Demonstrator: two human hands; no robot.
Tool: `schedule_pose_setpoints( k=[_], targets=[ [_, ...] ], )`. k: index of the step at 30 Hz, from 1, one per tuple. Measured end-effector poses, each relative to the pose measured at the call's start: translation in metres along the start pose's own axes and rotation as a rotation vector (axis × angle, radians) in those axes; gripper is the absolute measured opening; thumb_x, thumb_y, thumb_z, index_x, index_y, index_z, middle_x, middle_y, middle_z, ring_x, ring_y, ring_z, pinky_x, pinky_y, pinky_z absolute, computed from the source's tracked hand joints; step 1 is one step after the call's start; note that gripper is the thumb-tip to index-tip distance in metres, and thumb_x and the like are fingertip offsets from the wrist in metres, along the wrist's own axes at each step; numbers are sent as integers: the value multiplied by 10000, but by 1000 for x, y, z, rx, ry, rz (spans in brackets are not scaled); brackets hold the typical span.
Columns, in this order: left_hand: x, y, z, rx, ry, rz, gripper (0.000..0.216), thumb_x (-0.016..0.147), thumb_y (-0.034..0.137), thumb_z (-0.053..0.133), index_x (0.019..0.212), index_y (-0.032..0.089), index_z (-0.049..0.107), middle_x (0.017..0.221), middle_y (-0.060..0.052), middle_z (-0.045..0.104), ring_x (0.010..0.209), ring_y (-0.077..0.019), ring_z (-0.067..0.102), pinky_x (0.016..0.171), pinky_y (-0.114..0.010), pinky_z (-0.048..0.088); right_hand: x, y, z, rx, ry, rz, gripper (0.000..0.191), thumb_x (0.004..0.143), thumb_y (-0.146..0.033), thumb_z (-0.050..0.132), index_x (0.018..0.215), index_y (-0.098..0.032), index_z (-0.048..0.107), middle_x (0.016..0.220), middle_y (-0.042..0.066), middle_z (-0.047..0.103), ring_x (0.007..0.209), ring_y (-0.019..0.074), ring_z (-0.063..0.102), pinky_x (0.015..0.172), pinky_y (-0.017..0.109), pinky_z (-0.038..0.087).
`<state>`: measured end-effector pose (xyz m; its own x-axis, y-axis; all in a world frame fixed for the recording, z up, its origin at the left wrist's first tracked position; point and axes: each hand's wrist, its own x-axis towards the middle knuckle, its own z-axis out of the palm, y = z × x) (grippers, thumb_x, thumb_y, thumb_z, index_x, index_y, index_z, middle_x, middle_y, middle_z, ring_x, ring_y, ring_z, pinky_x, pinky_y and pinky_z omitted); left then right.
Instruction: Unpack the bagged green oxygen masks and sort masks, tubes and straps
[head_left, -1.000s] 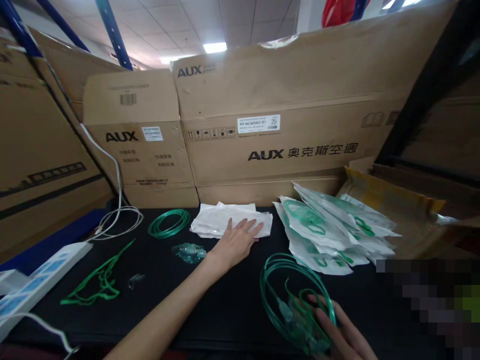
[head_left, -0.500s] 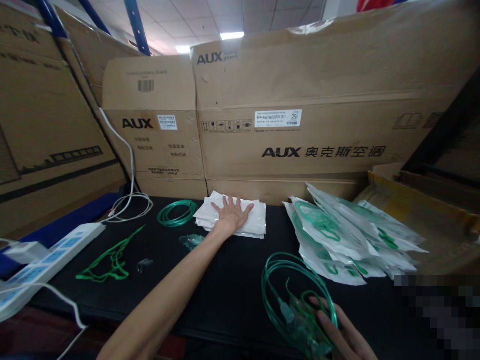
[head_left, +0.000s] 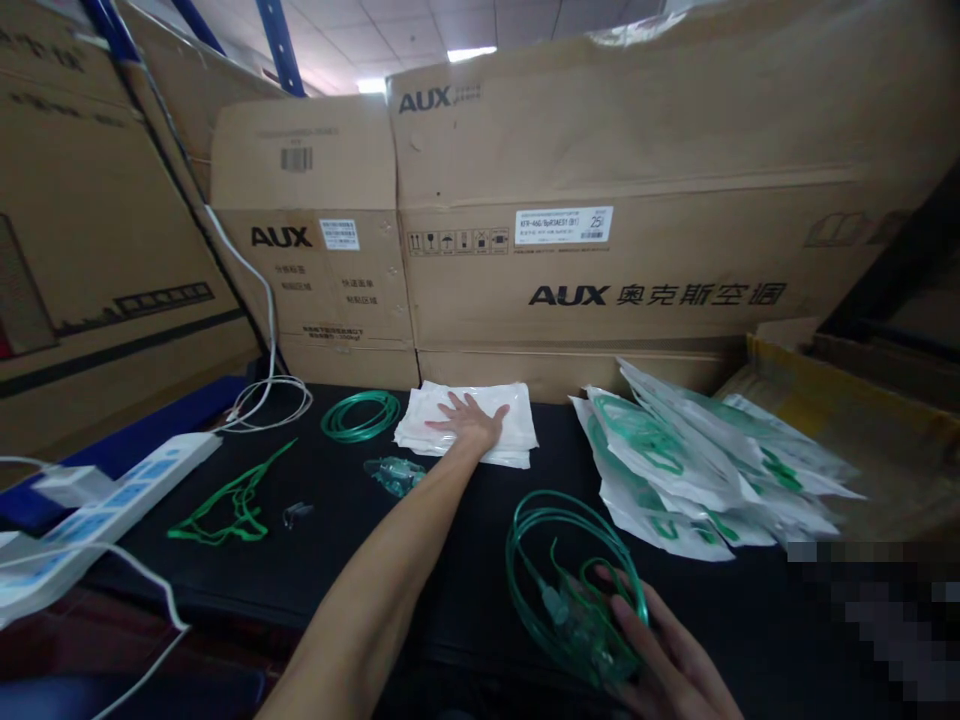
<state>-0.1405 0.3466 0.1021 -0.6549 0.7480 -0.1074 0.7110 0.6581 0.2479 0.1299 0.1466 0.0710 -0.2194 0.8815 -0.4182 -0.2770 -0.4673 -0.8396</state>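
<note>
My left hand (head_left: 471,420) lies flat with fingers spread on a small stack of empty white plastic bags (head_left: 510,432) at the back of the black table (head_left: 360,560). My right hand (head_left: 660,655) is near the front edge, its fingers closed round a green oxygen mask with coiled tubing (head_left: 574,590). A loose green tubing coil (head_left: 360,415) and a clear green mask piece (head_left: 396,473) lie just left of the bags.
A pile of bagged masks (head_left: 690,460) spreads at the right. Green straps (head_left: 225,505) and a small clip (head_left: 296,514) lie at the left, beside a white power strip (head_left: 105,505) with cables. Large AUX cartons (head_left: 600,200) wall the back; an open carton (head_left: 840,420) stands right.
My left hand has reached farther onto the bag stack and now rests flat on it. The view shifted slightly; my right hand keeps hold of the mask and tubing.
</note>
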Motion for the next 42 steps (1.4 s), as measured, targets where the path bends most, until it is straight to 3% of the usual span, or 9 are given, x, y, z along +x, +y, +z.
schedule_pose_setpoints(
  k=[7,11,13,16,20,24,29,35,42],
  targets=[
    [-24,-16,-60,-52,133,223,818,976,637,361,1515,26,443,1608,-307,320,1491,-547,220,1147,-767,113,7,-10,29,-21,-83,7,668,768,-552,822,1344,-266,645,1372,110,674,1288,339,612,876,421,605],
    [-72,-51,-89,-140,138,591,514,1034,481,405,1390,166,603,1407,-153,636,1347,-340,542,1167,-490,353,17,-11,46,-48,-185,-26,577,799,-529,801,1289,-245,690,1312,109,708,1179,316,681,829,400,617],
    [-105,-73,-86,-201,143,730,417,1062,416,373,1282,216,666,1334,-84,688,1265,-253,607,1114,-376,420,19,-14,53,-69,-246,-59,551,826,-529,776,1285,-234,696,1265,107,733,1145,304,700,865,414,609],
    [-149,-104,-61,-402,163,924,328,1062,360,410,1088,212,701,1124,-65,742,1082,-220,664,1015,-356,479,23,-21,55,-190,-302,-168,581,860,-556,727,1348,-248,661,1258,91,743,1176,309,689,976,469,567],
    [-176,-130,-24,-510,94,1033,222,1046,289,467,1084,228,676,1096,-45,729,1055,-199,643,1025,-361,466,34,-24,42,-431,-166,-365,674,850,-558,722,1404,-189,618,1327,106,709,1301,342,608,1151,530,414],
    [-176,-137,-7,-502,43,1052,184,1015,232,518,1116,238,671,1147,-32,726,1109,-209,616,1061,-384,444,42,-21,26,-687,22,-612,642,858,-474,709,1408,-158,612,1422,128,635,1332,348,583,1177,528,380],
    [-169,-140,-2,-465,-2,1086,209,976,222,562,1138,243,693,1170,-41,719,1157,-220,597,1091,-399,433,16,-19,24,-798,131,-855,482,946,-405,584,1357,-160,643,1337,138,692,1187,299,685,1073,469,514],
    [-169,-145,-1,-471,-11,1112,149,969,298,600,1047,238,712,1155,-31,720,1157,-209,605,1099,-387,426,-20,-9,41,-1111,-137,-1095,404,939,-293,622,1335,-228,669,1417,121,635,1315,311,596,1149,479,454],
    [-169,-146,-4,-547,91,1113,173,1020,273,507,1049,223,671,1084,-30,721,1082,-197,617,1017,-340,471,13,-12,55,-1351,-255,-1151,353,945,-223,629,1295,-195,660,1374,166,643,1269,324,624,1081,497,498]
  ],
)
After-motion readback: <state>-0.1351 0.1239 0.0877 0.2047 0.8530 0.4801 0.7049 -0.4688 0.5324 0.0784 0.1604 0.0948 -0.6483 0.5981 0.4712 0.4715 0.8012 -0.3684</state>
